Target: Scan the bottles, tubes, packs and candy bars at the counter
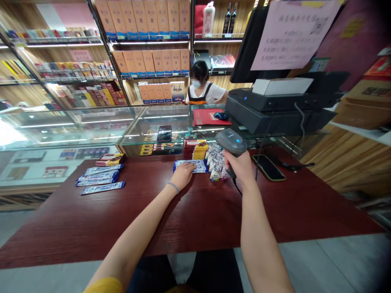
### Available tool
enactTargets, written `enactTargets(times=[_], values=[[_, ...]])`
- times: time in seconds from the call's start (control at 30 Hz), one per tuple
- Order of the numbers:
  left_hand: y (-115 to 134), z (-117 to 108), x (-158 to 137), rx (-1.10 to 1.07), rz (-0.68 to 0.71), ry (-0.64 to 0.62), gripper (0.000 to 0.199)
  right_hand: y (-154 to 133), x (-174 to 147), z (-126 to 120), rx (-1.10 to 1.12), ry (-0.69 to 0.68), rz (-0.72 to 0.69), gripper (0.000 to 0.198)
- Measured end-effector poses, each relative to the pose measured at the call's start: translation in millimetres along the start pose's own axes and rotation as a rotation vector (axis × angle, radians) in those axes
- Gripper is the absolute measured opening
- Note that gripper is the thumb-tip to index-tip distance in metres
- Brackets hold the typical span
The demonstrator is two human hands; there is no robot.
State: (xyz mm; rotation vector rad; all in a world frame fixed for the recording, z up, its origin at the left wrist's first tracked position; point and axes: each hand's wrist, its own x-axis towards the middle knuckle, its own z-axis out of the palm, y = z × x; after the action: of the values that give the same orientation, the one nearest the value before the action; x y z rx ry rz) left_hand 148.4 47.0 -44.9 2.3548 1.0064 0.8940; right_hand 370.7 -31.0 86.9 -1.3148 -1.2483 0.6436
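Observation:
My right hand [241,166] is wrapped round the handle of a grey barcode scanner [232,140], held above the dark red table. Its head points to the left and a small blue light shows on top. My left hand [183,172] lies over slim blue-and-white packets [200,166], with the fingers stretched across them. Just behind these packets stand stacks of maroon and yellow packs [195,149]. Several small silvery-white packs [215,171] lie between my hands, partly hidden by the scanner.
More blue-and-white packets [102,187] and maroon packs [110,159] lie at the left. A phone [269,167] rests at the right near cables. Behind are a glass counter [143,122], another phone [164,133], a mouse [220,116], a monitor [249,44] and a seated person [203,87].

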Motion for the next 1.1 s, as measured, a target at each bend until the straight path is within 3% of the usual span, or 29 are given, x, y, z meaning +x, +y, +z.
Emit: enactTargets(times=[0.17,0.33,0.6,0.8,0.93,1.1], values=[[-1,-8,-4,-0.050,0.016,0.069,0.035,1,0,3,-0.026,-0.014,-0.022,0.030],[-9,-53,-26,0.032,-0.001,0.131,0.035,0,-3,22,0.000,-0.044,0.002,0.029],[-44,-159,-121,0.334,-0.130,0.217,0.034,-6,-23,86,-0.099,-0.141,-0.134,0.021],[-76,-220,-202,0.540,-0.239,0.210,0.034,8,-45,132,-0.112,-0.270,-0.207,0.045],[-87,-238,-237,0.612,-0.312,0.162,0.034,13,-62,153,-0.194,-0.381,-0.201,0.046],[-91,-239,-250,0.629,-0.405,0.179,0.035,11,-81,174,-0.309,-0.481,-0.254,0.041]])
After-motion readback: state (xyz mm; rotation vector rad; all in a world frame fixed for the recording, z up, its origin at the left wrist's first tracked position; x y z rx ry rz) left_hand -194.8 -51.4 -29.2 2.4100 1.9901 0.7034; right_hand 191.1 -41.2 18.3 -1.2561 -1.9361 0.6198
